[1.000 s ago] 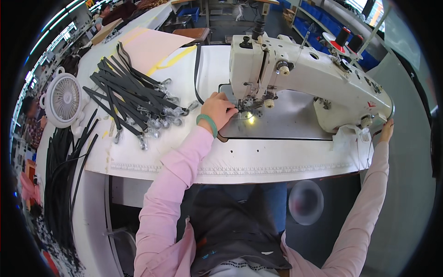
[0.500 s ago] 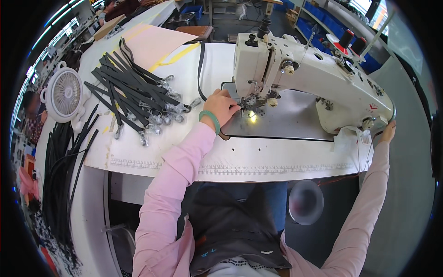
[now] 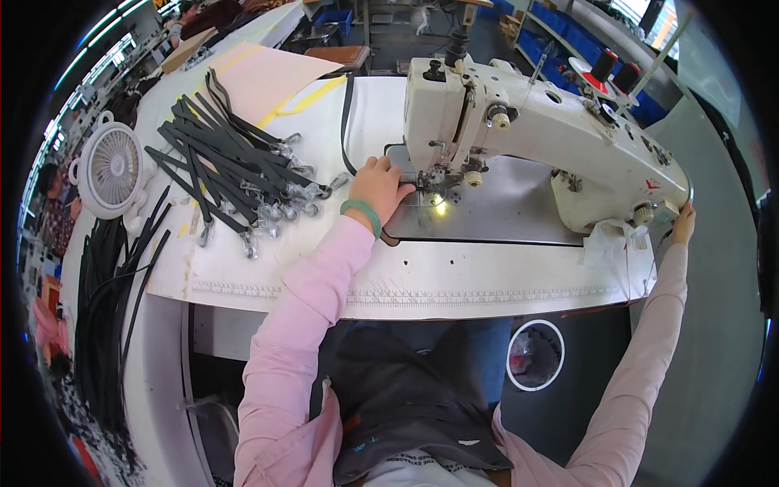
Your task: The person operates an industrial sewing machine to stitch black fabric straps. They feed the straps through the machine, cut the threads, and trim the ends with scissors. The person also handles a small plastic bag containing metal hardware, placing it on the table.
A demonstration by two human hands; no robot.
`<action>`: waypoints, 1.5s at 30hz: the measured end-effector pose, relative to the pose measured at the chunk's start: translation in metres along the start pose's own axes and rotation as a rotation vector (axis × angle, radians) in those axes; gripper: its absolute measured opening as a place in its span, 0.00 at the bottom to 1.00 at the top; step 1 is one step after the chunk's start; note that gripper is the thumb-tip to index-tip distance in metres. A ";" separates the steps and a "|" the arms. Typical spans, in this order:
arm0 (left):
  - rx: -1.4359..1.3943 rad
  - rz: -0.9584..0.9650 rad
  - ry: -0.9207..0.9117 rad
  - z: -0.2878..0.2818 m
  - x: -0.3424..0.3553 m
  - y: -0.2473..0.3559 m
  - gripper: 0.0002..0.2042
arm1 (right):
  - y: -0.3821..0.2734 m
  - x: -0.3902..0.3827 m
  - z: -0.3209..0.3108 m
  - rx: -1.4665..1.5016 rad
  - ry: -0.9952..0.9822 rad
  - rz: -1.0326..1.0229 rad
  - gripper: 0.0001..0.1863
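Observation:
My left hand (image 3: 376, 195), a green bangle at its wrist, is closed on a black strap (image 3: 347, 122) at the left of the needle area of a white sewing machine (image 3: 519, 114). The strap trails away toward the table's far edge, and its end under the fingers is hidden. A small lamp lights the metal bed plate (image 3: 511, 203) beside my fingertips. At the machine's right end, my right hand (image 3: 683, 225) grips the handwheel (image 3: 690, 193), its fingers partly out of sight. Left of my left hand lies a pile of black straps (image 3: 231, 158) with metal clasps in clear wrapping.
Long black straps (image 3: 101, 325) hang over the table's left side, below a white fan (image 3: 112, 170). A pink sheet (image 3: 268, 77) lies at the back. Thread spools (image 3: 604, 66) stand behind the machine. Under the front edge is a white-rimmed bin (image 3: 535, 355).
The whole view has shifted slightly, so the machine and table appear a little further left. Both hands keep nearly the same places on the strap and handwheel. The bin now looks sharper.

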State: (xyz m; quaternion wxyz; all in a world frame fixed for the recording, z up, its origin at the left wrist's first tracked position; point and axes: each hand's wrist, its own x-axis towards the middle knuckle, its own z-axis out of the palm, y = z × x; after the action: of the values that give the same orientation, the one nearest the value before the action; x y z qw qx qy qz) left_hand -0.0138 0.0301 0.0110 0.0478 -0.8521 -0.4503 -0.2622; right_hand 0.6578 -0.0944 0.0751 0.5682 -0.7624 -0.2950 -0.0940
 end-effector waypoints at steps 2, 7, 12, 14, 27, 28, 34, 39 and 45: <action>0.120 0.052 -0.050 -0.012 -0.015 0.008 0.10 | -0.009 -0.011 0.012 -0.035 -0.047 0.028 0.25; 0.045 0.266 -0.018 -0.020 -0.052 0.056 0.05 | 0.004 0.019 -0.019 -0.112 -0.083 0.025 0.25; 0.071 0.219 0.044 -0.011 -0.056 0.064 0.03 | 0.009 -0.016 0.004 0.307 -0.036 0.065 0.23; 0.038 0.196 0.034 -0.009 -0.056 0.066 0.03 | 0.018 -0.037 0.012 0.638 -0.072 0.095 0.22; -0.091 0.179 0.008 -0.022 -0.048 0.065 0.06 | -0.113 -0.186 0.012 0.272 0.120 -0.315 0.16; -0.093 0.190 -0.003 -0.024 -0.050 0.066 0.05 | -0.125 -0.209 0.016 0.302 0.028 -0.280 0.15; -0.078 0.211 -0.141 -0.039 -0.065 0.079 0.05 | -0.166 -0.318 0.040 0.214 -0.381 -0.575 0.10; -0.005 0.355 -0.137 -0.050 -0.080 0.091 0.05 | -0.204 -0.372 0.057 0.221 -0.732 -0.978 0.09; -0.025 0.404 -0.198 -0.069 -0.100 0.105 0.05 | -0.230 -0.409 0.096 0.270 -0.974 -1.052 0.11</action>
State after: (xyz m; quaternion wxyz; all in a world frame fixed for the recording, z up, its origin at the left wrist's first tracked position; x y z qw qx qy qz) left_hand -0.0039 -0.1279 0.0377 0.0443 -0.9472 -0.2696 -0.1678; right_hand 0.1808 -0.1043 0.0335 0.3410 -0.3984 -0.8508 0.0325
